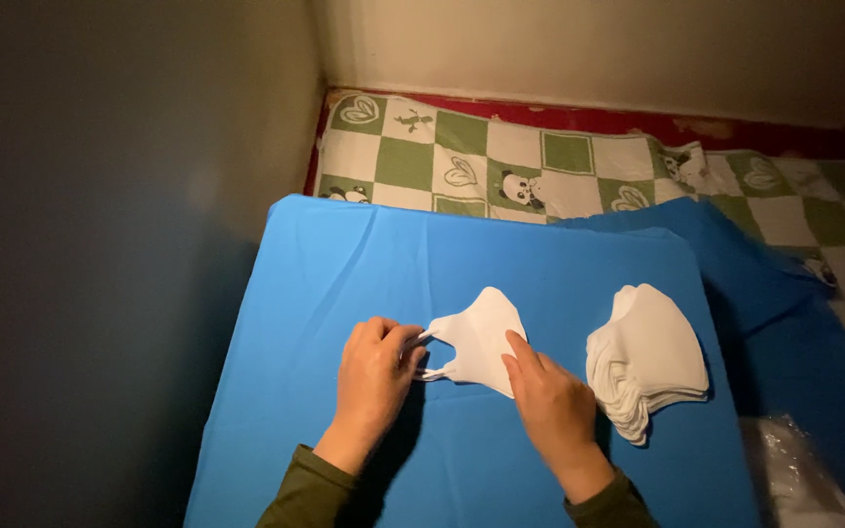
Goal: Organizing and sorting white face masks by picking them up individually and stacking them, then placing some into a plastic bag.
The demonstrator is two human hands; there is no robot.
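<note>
White folded fabric face mask (481, 337), frame centre, on blue-covered counter (344, 284); long axis left-right. Left hand (374, 376) fingers pinching ear loop (424, 354); right hand (552, 401) fingers pressed flat on right edge.

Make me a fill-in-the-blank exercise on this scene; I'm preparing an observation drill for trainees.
1. The left hand pinches the ear loop of a single white ____.
2. The right hand presses its fingers flat on that mask, which lies on a ____ cloth.
3. A stack of white masks lies to the ____ of the right hand.
4. Beyond the cloth lies a green-and-white ____ blanket.

Missing words: mask; blue; right; checkered
</note>
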